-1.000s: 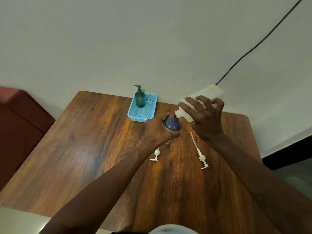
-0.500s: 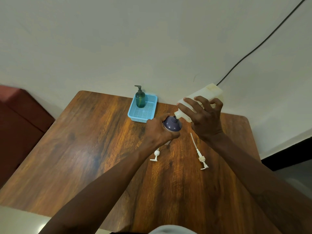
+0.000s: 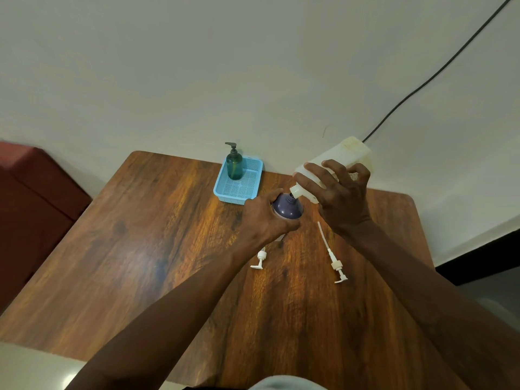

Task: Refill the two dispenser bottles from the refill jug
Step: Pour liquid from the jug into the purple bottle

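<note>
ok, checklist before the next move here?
1. Jug spout at purple bottle mouth: ok.
2. Left hand grips purple bottle: ok.
3. Right hand holds jug: ok.
4. Long pump and short pump off, lying on table: ok.
5. Purple bottle fill level: cannot tell.
6. Green bottle in tray, pump on, unopened: not ok.

wall: plain off-white plaster wall point(image 3: 168, 66) | thin black cable point(image 3: 410, 90) slanting across it | furniture: glossy brown wood-grain table point(image 3: 126, 249); dark red seat point(image 3: 33, 209) at left
</note>
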Motion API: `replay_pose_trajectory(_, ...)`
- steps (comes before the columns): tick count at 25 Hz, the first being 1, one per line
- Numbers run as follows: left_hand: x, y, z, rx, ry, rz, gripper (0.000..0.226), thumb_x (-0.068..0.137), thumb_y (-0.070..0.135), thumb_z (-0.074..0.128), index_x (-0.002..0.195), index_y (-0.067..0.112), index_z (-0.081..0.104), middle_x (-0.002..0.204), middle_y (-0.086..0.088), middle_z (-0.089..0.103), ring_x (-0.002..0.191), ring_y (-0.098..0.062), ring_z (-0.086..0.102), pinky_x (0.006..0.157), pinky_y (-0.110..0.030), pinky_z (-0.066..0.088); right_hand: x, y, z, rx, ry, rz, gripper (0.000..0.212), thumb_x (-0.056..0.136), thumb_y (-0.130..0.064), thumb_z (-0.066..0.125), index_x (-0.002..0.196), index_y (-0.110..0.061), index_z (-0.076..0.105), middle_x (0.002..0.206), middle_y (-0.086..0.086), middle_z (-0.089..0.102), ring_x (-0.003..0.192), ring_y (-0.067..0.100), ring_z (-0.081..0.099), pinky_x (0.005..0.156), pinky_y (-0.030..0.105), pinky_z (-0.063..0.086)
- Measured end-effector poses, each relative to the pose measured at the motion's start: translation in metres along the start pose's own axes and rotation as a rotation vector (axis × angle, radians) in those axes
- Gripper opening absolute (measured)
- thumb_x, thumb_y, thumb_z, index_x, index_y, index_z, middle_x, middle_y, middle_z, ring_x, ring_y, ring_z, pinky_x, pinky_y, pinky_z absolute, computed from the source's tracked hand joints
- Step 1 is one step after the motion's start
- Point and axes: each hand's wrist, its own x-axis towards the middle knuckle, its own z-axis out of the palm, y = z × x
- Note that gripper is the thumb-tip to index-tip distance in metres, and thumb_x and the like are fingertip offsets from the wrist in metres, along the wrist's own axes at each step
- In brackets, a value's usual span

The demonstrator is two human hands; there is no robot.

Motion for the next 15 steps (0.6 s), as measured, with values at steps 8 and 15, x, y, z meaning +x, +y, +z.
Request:
replay_pose_trajectory(8,-0.0006,0.0028,-0.0028,-0.003,0.005,0.004,0.071,0.065,0.047,0.091,0.127,0.024,0.065,0.110,0.010,0.069,0.094,-0.004,0.061,0.071,0.000,0.038,0.0019,-0.0016,-0.0020,0.005,0.019,-0.005,0.044,0.105,-0.019,0.026,0.132,-0.028,0.059,0.136,0.006,0.064,0.124,0.030,0.047,0.092,0.050,0.034)
replay_pose_trajectory(15,-0.0025,0.0041,-0.0035,-0.014,0.005,-0.007,0.070,0.065,0.043,0.092,0.126,0.024,0.064,0.105,0.015,0.063,0.094,-0.004,0.059,0.070,-0.004,0.038,0.0016,0.0016,0.0026,-0.052,0.046,-0.078,0.040,0.101,-0.020,0.038,0.136,-0.030,0.054,0.138,0.005,0.062,0.126,0.030,0.047,0.093,0.050,0.036)
